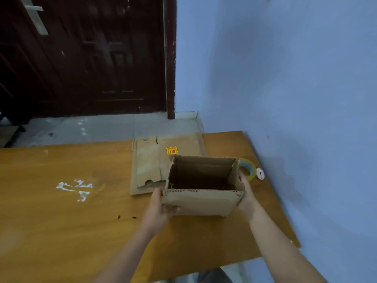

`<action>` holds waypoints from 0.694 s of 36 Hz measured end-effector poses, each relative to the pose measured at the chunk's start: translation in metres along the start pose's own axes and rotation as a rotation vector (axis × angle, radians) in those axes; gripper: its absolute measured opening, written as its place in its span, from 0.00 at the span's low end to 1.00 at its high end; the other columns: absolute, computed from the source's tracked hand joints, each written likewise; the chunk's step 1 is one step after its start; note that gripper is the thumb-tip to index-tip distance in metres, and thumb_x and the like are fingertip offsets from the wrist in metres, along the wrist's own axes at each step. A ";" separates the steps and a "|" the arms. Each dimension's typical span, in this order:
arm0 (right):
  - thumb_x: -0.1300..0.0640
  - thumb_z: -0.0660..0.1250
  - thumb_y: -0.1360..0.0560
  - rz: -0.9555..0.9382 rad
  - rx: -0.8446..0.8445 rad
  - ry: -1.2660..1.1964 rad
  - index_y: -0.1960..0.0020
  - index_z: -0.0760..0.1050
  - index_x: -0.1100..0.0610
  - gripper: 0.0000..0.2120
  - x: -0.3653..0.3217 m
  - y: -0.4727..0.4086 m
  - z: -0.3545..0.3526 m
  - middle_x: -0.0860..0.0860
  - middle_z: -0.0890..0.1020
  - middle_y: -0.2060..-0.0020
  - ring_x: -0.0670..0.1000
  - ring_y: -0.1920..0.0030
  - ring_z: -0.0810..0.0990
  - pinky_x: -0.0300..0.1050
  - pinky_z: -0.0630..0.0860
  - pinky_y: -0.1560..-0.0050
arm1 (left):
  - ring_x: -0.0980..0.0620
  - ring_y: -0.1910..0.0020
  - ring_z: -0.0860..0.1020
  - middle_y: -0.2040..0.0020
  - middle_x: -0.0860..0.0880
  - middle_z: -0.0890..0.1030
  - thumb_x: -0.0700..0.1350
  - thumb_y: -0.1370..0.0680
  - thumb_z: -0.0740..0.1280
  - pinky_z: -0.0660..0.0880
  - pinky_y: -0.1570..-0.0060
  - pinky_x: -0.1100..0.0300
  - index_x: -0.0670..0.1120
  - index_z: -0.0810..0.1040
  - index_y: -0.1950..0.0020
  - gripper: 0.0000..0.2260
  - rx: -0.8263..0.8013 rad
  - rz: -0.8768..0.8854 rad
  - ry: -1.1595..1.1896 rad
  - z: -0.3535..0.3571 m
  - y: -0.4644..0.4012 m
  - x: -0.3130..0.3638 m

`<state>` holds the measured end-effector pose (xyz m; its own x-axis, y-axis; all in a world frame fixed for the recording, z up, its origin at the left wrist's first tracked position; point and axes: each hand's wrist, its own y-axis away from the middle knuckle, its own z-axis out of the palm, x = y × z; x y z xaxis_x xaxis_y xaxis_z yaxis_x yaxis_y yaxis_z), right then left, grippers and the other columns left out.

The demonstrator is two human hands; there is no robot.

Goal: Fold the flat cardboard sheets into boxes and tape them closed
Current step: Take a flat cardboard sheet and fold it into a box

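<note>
**Both hands grip an open-topped box**

The left hand (161, 207) and right hand (245, 196) clasp opposite sides of the box (204, 201), fingers curled round its walls, just above the table (61, 211) — formed, top unsealed. Next, likely closing and taping; the tape roll (249, 169) sits just beyond, flat sheets (151, 166) behind.

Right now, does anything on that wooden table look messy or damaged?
Yes: white scraped patches mar the orange-brown wooden table left of the open cardboard box, looking like torn tape residue or chipped finish. Two small dark specks lie nearer the person.
</note>
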<state>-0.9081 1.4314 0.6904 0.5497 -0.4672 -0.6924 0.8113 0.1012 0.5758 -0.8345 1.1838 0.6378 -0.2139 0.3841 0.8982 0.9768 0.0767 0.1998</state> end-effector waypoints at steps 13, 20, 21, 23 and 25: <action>0.42 0.53 0.20 -0.119 0.203 0.364 0.31 0.70 0.54 0.24 -0.013 0.033 -0.020 0.50 0.74 0.37 0.53 0.35 0.71 0.54 0.67 0.32 | 0.60 0.45 0.73 0.45 0.57 0.71 0.80 0.39 0.58 0.73 0.51 0.63 0.52 0.64 0.40 0.40 0.099 0.259 -0.086 -0.033 0.017 -0.015; 0.41 0.51 0.21 -0.186 0.038 0.418 0.30 0.66 0.47 0.22 -0.015 0.046 -0.017 0.45 0.72 0.35 0.48 0.36 0.71 0.53 0.64 0.31 | 0.60 0.42 0.72 0.43 0.51 0.73 0.72 0.31 0.57 0.70 0.43 0.67 0.53 0.68 0.40 0.29 0.191 0.267 0.256 -0.039 0.003 0.041; 0.42 0.52 0.21 -0.197 0.035 0.440 0.34 0.69 0.45 0.19 -0.016 0.047 -0.014 0.44 0.73 0.36 0.46 0.38 0.72 0.53 0.65 0.32 | 0.59 0.40 0.71 0.42 0.52 0.73 0.69 0.30 0.57 0.70 0.39 0.61 0.53 0.68 0.38 0.27 0.167 0.216 0.303 -0.037 0.000 0.049; 0.45 0.53 0.20 -0.211 0.027 0.477 0.41 0.73 0.42 0.12 -0.015 0.049 -0.006 0.43 0.76 0.40 0.46 0.39 0.73 0.55 0.67 0.32 | 0.57 0.35 0.68 0.36 0.55 0.70 0.64 0.28 0.58 0.66 0.32 0.51 0.55 0.66 0.34 0.25 0.098 0.112 0.364 -0.031 -0.009 0.058; 0.46 0.54 0.19 -0.200 0.041 0.488 0.41 0.73 0.42 0.11 -0.014 0.048 -0.001 0.44 0.76 0.39 0.47 0.36 0.72 0.55 0.66 0.31 | 0.52 0.29 0.63 0.29 0.55 0.65 0.61 0.27 0.58 0.61 0.29 0.47 0.60 0.61 0.31 0.25 0.004 0.048 0.387 -0.025 -0.016 0.064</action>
<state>-0.8760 1.4437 0.7271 0.4216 -0.0099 -0.9067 0.9068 0.0132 0.4215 -0.8638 1.1839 0.7022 -0.1546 0.0121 0.9879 0.9857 0.0705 0.1533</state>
